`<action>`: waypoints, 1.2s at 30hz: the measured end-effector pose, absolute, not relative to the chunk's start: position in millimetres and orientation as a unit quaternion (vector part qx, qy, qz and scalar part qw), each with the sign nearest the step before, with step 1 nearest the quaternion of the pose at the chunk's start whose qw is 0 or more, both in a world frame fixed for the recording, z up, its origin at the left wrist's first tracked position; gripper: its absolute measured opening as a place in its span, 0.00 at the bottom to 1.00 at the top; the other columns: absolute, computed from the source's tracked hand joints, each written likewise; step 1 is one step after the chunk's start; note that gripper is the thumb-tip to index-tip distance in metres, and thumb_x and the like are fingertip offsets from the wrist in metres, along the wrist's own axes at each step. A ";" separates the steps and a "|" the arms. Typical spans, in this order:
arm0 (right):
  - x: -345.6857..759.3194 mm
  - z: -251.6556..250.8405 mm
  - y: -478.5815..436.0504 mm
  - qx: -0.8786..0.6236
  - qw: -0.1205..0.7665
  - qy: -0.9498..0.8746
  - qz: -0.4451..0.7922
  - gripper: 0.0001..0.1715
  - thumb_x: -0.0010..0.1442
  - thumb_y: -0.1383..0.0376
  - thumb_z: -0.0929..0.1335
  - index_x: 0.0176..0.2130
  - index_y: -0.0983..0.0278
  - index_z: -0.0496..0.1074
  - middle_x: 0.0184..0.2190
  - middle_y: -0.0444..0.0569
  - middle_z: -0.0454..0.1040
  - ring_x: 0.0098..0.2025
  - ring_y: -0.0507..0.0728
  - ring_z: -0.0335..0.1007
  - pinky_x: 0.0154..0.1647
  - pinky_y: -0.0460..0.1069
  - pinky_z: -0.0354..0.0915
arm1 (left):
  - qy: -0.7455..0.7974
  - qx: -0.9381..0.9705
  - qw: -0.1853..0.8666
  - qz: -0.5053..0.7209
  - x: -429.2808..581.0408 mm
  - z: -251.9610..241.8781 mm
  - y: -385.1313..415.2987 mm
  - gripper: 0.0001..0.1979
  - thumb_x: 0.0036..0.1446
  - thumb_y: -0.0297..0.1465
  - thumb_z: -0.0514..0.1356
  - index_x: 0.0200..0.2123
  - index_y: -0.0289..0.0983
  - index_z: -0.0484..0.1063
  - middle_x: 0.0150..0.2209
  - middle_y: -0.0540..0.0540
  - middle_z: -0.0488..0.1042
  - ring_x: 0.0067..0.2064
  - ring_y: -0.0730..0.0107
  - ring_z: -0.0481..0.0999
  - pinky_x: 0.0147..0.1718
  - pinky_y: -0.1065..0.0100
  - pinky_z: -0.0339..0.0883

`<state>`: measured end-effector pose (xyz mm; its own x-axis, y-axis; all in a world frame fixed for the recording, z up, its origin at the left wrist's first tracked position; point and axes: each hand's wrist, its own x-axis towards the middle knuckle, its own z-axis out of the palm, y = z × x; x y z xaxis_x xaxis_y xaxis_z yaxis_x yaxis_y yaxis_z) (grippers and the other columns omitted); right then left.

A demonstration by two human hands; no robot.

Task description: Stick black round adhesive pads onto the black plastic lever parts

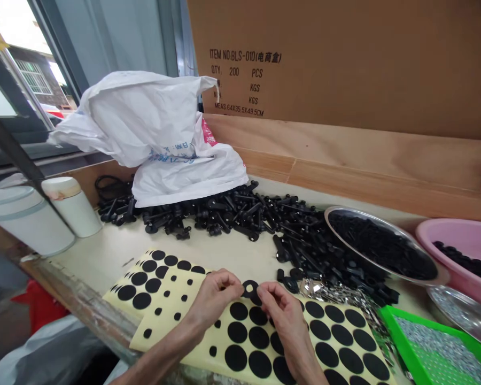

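My left hand (218,294) and my right hand (282,307) meet above sheets of stickers, with thumb and fingers of each pinched together. Between them is a black round sticker (247,295) with a small hole in it, its left and right edges at my fingertips. Below lies a pale yellow backing sheet (196,350) bearing rows of large black discs (237,332). Its left part carries only small dark dots (158,311). Another sheet of black discs (139,278) lies farther left, partly covered by the dotted sheet.
Black plastic parts (304,246) are heaped behind the sheets, under white sacks (188,176). On the right stand a metal bowl (332,214), a pink basin (428,230) and a green tray (409,342). White containers (80,214) stand left. Shiny metal pieces (336,294) lie beside the sheet.
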<state>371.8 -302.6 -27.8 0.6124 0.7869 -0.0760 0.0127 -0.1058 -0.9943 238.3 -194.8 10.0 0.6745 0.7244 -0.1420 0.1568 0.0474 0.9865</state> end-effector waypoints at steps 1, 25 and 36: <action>372.4 -28.8 -302.4 -0.673 0.600 -0.308 0.304 0.18 0.56 0.51 0.69 0.29 0.64 0.72 0.23 0.44 0.67 0.26 0.52 0.59 0.26 0.46 0.59 | 0.336 0.649 0.648 0.214 240.5 9.7 -195.3 0.08 0.50 0.34 0.62 0.24 0.35 0.74 0.29 0.48 0.72 0.32 0.69 0.68 0.34 0.68 0.62; 368.0 -23.7 -298.7 -0.711 0.643 -0.276 0.067 0.33 0.53 0.55 0.71 0.56 0.59 0.64 0.47 0.53 0.70 0.41 0.60 0.67 0.37 0.53 0.65 | 0.115 0.955 0.254 0.100 278.4 18.9 -119.8 0.02 0.57 0.29 0.58 0.35 0.40 0.71 0.36 0.49 0.70 0.41 0.67 0.67 0.45 0.65 0.58; 357.1 -10.4 -297.3 -0.523 0.739 -0.172 0.389 0.39 0.54 0.58 0.73 0.60 0.58 0.55 0.42 0.47 0.73 0.38 0.55 0.73 0.36 0.49 0.69 | 0.270 0.689 0.635 0.222 243.9 34.6 -180.1 0.16 0.58 0.39 0.59 0.48 0.40 0.71 0.46 0.44 0.73 0.43 0.63 0.72 0.40 0.64 0.66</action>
<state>357.1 -297.3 -10.4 0.6383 0.7544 -0.1531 -0.3950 0.1503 -0.9063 243.9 -180.1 34.6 0.7556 0.6540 -0.0383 0.0912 -0.0472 0.9947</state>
